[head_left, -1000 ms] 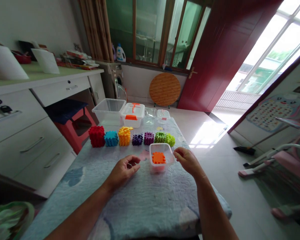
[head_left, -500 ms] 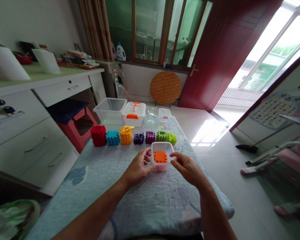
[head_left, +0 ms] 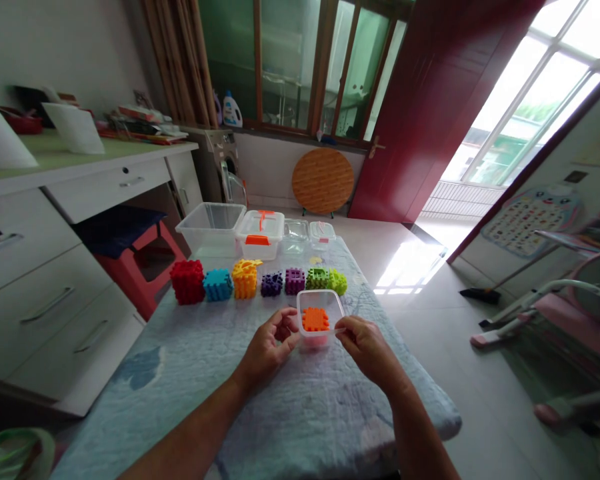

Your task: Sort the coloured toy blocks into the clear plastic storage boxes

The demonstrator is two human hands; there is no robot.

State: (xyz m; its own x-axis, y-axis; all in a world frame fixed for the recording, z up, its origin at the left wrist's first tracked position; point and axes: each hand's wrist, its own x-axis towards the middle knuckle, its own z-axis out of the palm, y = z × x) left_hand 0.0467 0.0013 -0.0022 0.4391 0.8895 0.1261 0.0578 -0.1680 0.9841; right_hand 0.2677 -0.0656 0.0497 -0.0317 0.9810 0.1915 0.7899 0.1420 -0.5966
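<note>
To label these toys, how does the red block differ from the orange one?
The red block stands on the quilt at the row's left end; the orange block lies in a clear plastic tub. The red block looks bigger than the orange block. Both have gridded surfaces.

we have a tub (head_left: 320, 319) between our left hand (head_left: 267, 353) and right hand (head_left: 365, 347), on the quilt (head_left: 300, 427), with a block (head_left: 315, 319) inside it. behind it, a row of blocks (head_left: 245, 280) runs across the quilt, and bins (head_left: 211, 229) stand behind that row. a stool (head_left: 130, 253) sits left of the quilt, beside the drawers (head_left: 45, 293).
</note>
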